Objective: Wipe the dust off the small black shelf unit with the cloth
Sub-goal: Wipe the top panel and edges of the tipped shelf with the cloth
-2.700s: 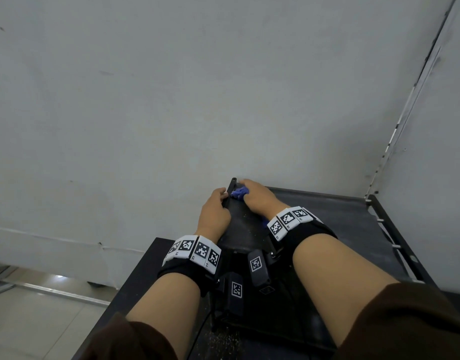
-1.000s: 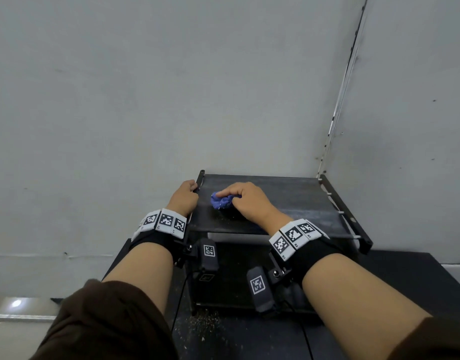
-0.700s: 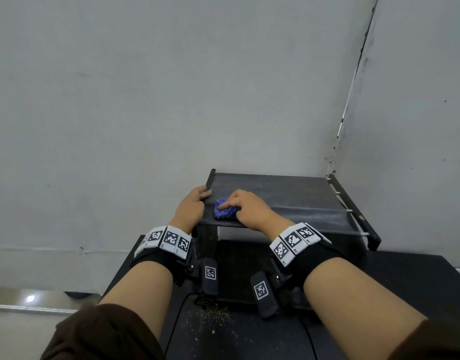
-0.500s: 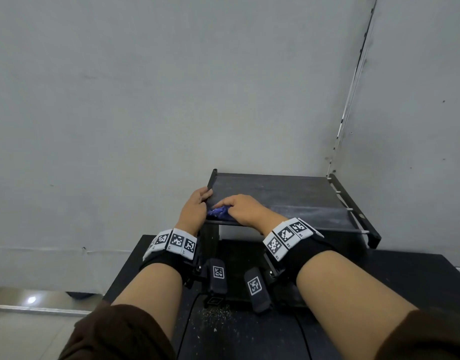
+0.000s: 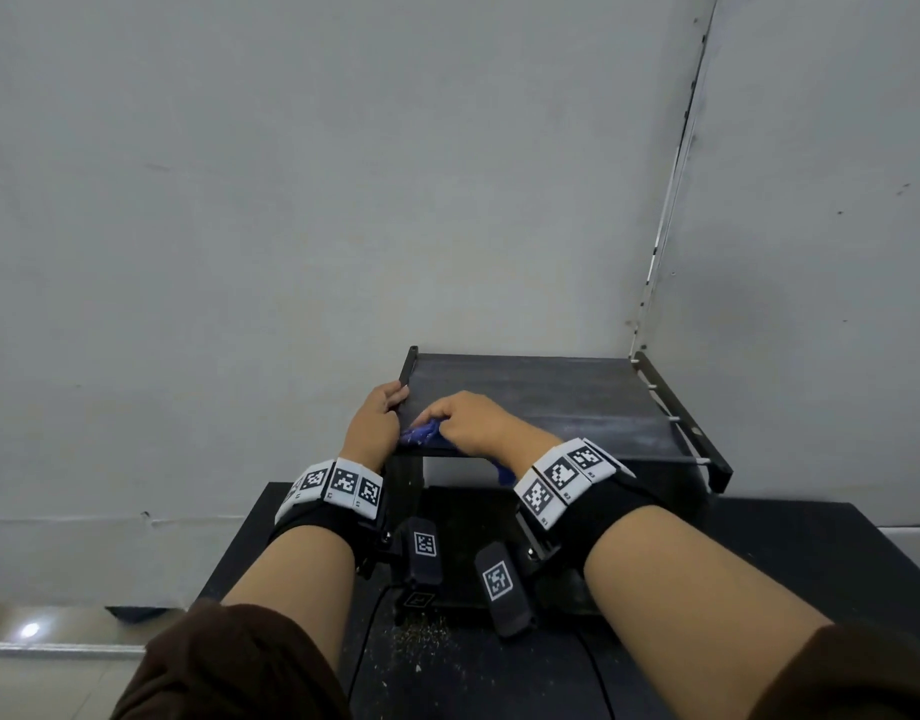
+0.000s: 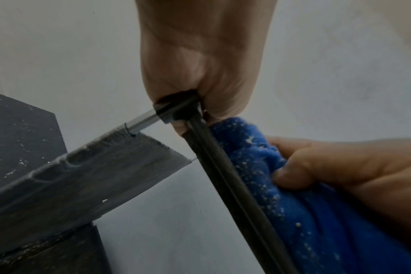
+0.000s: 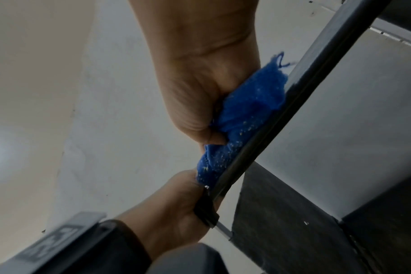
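Grey wall point(image 5: 291, 200) behind, black shelf point(image 5: 551, 402) on dark table point(image 5: 811, 543), left hand point(image 5: 372, 428) gripping shelf's front-left corner, right hand point(image 5: 473, 423) clutching blue cloth point(image 5: 421, 436) against the front edge.

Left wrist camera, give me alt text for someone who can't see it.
The left hand grips the front left corner of the black shelf unit, seen from below. Beside it, the right hand holds a crumpled blue cloth, flecked with pale dust, against the shelf's front edge, with a plain grey wall behind.
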